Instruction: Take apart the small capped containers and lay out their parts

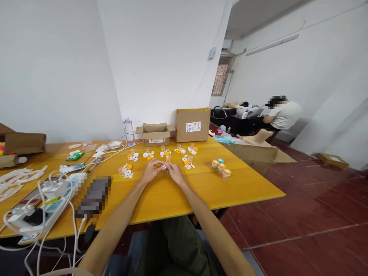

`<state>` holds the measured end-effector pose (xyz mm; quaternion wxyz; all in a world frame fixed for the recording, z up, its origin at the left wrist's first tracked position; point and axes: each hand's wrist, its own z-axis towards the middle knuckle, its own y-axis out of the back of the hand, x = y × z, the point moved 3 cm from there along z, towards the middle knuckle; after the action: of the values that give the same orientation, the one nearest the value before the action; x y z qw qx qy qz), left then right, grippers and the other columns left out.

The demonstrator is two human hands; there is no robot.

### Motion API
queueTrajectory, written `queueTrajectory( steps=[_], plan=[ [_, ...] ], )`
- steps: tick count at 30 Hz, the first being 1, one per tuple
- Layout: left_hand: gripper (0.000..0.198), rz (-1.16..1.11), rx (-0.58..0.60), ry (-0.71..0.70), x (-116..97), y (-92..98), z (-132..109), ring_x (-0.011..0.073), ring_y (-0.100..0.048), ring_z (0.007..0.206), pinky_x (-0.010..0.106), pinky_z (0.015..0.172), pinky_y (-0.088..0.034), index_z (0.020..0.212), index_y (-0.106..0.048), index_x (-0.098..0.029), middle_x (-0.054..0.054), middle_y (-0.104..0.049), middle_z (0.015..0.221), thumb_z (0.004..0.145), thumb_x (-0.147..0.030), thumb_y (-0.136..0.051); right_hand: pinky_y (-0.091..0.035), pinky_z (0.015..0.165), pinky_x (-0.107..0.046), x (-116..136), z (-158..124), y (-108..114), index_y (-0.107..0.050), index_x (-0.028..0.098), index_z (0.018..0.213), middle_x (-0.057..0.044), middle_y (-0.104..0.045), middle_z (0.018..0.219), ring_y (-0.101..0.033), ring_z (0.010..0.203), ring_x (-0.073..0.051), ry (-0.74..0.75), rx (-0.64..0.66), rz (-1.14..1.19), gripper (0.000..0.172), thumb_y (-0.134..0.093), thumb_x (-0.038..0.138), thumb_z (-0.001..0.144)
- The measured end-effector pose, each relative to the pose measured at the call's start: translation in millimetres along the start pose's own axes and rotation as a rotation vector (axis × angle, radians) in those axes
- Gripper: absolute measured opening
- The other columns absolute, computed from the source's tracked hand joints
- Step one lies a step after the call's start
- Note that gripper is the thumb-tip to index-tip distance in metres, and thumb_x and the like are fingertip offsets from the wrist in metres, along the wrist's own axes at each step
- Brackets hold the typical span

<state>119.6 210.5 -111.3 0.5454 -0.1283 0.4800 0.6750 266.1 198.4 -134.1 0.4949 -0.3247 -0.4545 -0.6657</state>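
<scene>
A small white perforated disc sits between my two hands above the middle of the yellow table. My left hand has its fingers curled and pinches the disc from the left. From the other side my right hand closes its fingertips on it. An orange ring shows by the left fingers; whether it is held or lies on the table I cannot tell. Just behind the hands stands a clear cup. Several groups of clear cups, orange rings and white discs lie around them.
Several capped clear jars stand to the right. At the back are an open carton, a closed cardboard box and a water bottle. Power strips, cables and a phone occupy the left. Another person sits far right.
</scene>
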Motion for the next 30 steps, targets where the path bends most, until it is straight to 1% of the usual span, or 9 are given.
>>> queueTrajectory(
  steps=[4,10,14,17,20,24,27,30],
  plan=[
    [0.012,-0.004,0.001,-0.004,0,0.1,0,0.0205,-0.06,0.093,0.038,0.091,-0.047,0.086,-0.075,-0.023,0.004,-0.07,0.089,0.08,-0.031,-0.069,-0.036,0.055,-0.025,-2,1,0,-0.052,0.023,0.053,0.004,-0.049,0.047,-0.047,0.048,-0.014,-0.014,0.017,0.023,0.045,-0.047,0.05,0.087],
    [0.014,0.016,0.012,-0.009,-1,0.3,0,0.0199,-0.06,0.093,0.037,0.09,-0.048,0.091,-0.076,-0.025,0.003,-0.069,0.091,0.081,-0.031,-0.068,-0.036,0.052,-0.025,-6,2,-2,-0.053,0.022,0.051,0.004,-0.048,0.043,-0.047,0.046,-0.014,-0.038,-0.012,0.032,0.053,-0.043,0.061,0.086],
    [0.015,0.066,-0.001,-0.024,-2,-0.3,-1,0.0206,-0.061,0.094,0.038,0.092,-0.047,0.094,-0.075,-0.025,0.004,-0.068,0.093,0.082,-0.028,-0.067,-0.037,0.052,-0.026,-4,0,-3,-0.055,0.023,0.052,0.004,-0.049,0.043,-0.047,0.045,-0.015,-0.064,-0.03,0.006,0.054,-0.04,0.061,0.087],
    [0.017,0.132,-0.001,-0.054,-2,-0.8,-2,0.0218,-0.06,0.097,0.039,0.094,-0.046,0.098,-0.073,-0.026,0.004,-0.069,0.093,0.084,-0.026,-0.065,-0.037,0.054,-0.026,-2,-2,0,-0.053,0.023,0.049,0.003,-0.051,0.045,-0.051,0.049,-0.016,-0.068,-0.085,-0.065,0.053,-0.043,0.059,0.087],
    [0.018,0.209,0.002,-0.062,-2,-1.1,-3,0.0231,-0.059,0.099,0.04,0.095,-0.044,0.102,-0.07,-0.027,0.004,-0.07,0.093,0.085,-0.025,-0.062,-0.037,0.056,-0.026,-5,-3,6,-0.053,0.024,0.049,0.001,-0.056,0.05,-0.054,0.054,-0.017,-0.087,-0.182,-0.135,0.049,-0.046,0.054,0.087],
    [0.01,0.301,0.018,-0.079,-2,-2.6,-5,0.0239,-0.057,0.098,0.04,0.093,-0.043,0.094,-0.067,-0.025,0.004,-0.069,0.093,0.086,-0.026,-0.062,-0.032,0.054,-0.028,-14,-4,12,-0.055,0.026,0.054,-0.002,-0.059,0.055,-0.053,0.058,-0.019,-0.136,-0.31,-0.215,0.038,-0.053,0.047,0.086],
    [0.004,0.346,0.033,-0.102,-5,-3.9,-5,0.0239,-0.056,0.096,0.038,0.091,-0.042,0.087,-0.065,-0.025,0.004,-0.068,0.093,0.087,-0.026,-0.061,-0.03,0.055,-0.029,-20,-4,12,-0.057,0.026,0.056,-0.003,-0.06,0.057,-0.054,0.06,-0.021,-0.172,-0.347,-0.298,0.031,-0.061,0.042,0.083],
    [0.008,0.377,0.064,-0.123,-8,-5.1,-6,0.0242,-0.055,0.096,0.038,0.09,-0.04,0.082,-0.064,-0.024,0.004,-0.068,0.088,0.088,-0.025,-0.059,-0.032,0.057,-0.03,-24,-4,9,-0.06,0.026,0.059,-0.006,-0.066,0.063,-0.058,0.064,-0.022,-0.211,-0.355,-0.425,0.024,-0.067,0.035,0.08]
  ],
)
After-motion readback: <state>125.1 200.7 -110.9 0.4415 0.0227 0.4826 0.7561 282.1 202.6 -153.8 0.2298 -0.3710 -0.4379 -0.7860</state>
